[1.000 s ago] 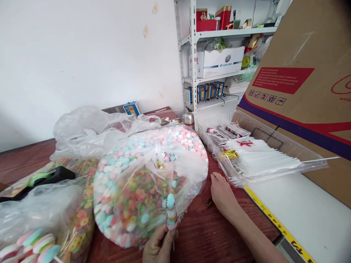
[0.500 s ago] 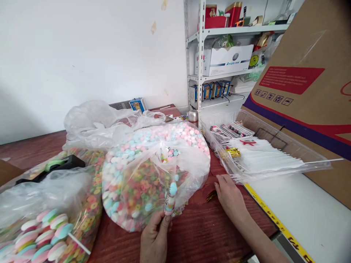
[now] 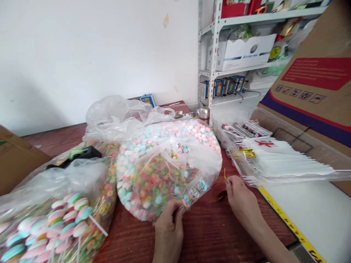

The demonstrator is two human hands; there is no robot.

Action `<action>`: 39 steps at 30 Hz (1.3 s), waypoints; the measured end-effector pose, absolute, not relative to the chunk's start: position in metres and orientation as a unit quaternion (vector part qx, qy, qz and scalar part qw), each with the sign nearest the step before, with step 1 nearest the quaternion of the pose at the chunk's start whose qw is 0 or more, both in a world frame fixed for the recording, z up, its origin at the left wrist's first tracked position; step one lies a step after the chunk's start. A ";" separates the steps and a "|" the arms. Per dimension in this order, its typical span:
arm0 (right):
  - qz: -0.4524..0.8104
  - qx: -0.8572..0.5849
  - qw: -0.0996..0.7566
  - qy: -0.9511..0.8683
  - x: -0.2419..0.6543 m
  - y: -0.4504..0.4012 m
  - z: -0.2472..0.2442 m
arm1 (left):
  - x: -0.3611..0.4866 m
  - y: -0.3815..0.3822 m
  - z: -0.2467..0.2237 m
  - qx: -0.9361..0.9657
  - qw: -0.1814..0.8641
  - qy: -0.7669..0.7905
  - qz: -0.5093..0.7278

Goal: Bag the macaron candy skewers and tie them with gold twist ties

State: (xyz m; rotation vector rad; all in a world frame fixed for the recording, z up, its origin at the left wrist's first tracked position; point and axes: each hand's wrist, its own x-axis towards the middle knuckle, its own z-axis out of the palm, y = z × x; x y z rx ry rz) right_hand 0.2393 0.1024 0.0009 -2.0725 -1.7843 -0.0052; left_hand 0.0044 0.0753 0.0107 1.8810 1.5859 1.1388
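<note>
My left hand (image 3: 170, 228) pinches the gathered end of a small clear candy packet (image 3: 195, 193), which tilts up to the right with blue and white sweets inside. Between the fingertips of my right hand (image 3: 242, 197) a thin gold twist tie (image 3: 225, 173) stands upright. More gold twist ties (image 3: 221, 196) lie on the dark red table (image 3: 211, 228) beside that hand. Behind the packet is a large round spread of pastel marshmallows (image 3: 128, 182), with a clear bag of coloured ring candies (image 3: 153, 170) on top.
On the left, marshmallow lollipops (image 3: 59, 223) rest on another bag of ring candies (image 3: 108, 190), near a black tape dispenser (image 3: 79, 157). At right, a clear plastic tray (image 3: 233, 157) holds white sticks (image 3: 290, 155). A cardboard box (image 3: 309, 98) and a shelf (image 3: 246, 67) stand behind.
My right hand has lifted a gold twist tie from the table. The packet in my left hand has tipped from nearly upright towards the right. The view has shifted left.
</note>
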 end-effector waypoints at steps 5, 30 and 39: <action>0.264 -0.569 0.412 -0.661 0.189 0.053 0.026 | 0.023 0.077 0.016 0.736 0.125 0.528 0.404; 0.258 -0.602 0.453 -0.604 0.168 0.065 0.001 | 0.056 0.075 0.020 0.236 0.704 0.434 0.510; 0.338 -0.555 0.467 -0.599 0.172 0.064 0.012 | 0.047 0.071 0.024 0.618 0.346 0.528 0.469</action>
